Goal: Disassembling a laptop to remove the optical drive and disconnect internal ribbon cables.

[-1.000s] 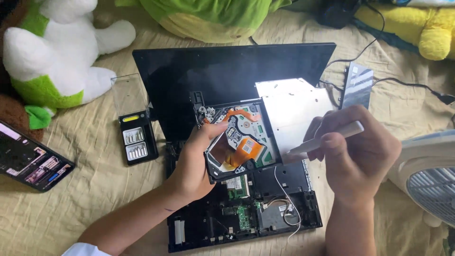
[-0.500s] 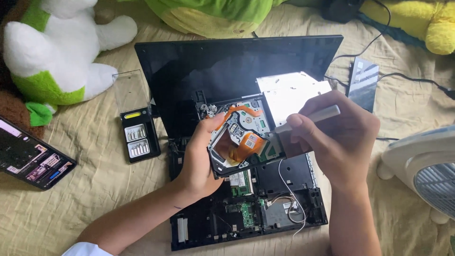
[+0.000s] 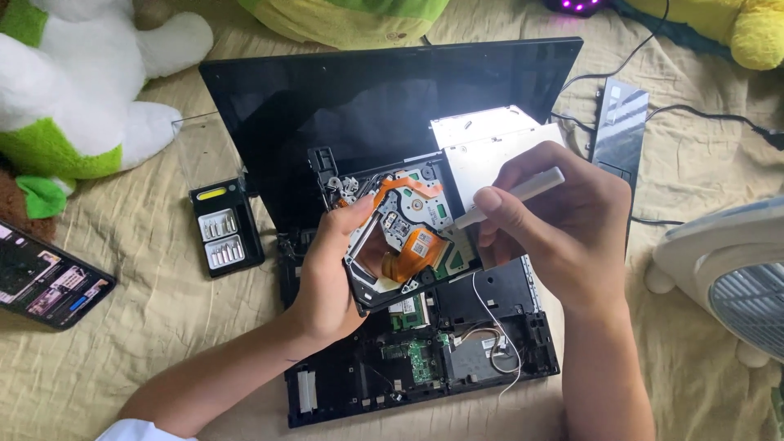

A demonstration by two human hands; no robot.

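My left hand (image 3: 331,273) grips an opened optical drive (image 3: 404,233) by its left edge and holds it tilted above a laptop. The drive shows orange ribbon cable and green circuit board inside. My right hand (image 3: 555,224) holds a slim white screwdriver (image 3: 523,193) like a pen, its tip resting on the drive's right side. Below both hands lies a black laptop (image 3: 425,359) with its bottom cover off, boards and thin wires exposed. A silver metal cover plate (image 3: 490,143) lies behind the drive.
A black case of screwdriver bits (image 3: 224,229) sits to the left on the beige sheet. A phone (image 3: 45,278) lies at far left. Plush toys (image 3: 73,90) line the back. A white fan (image 3: 735,273) stands at right, next to a dark panel (image 3: 619,131) and cables.
My right hand has come in from the right and brought the screwdriver tip down onto the drive. My left hand has kept the drive in nearly the same place.
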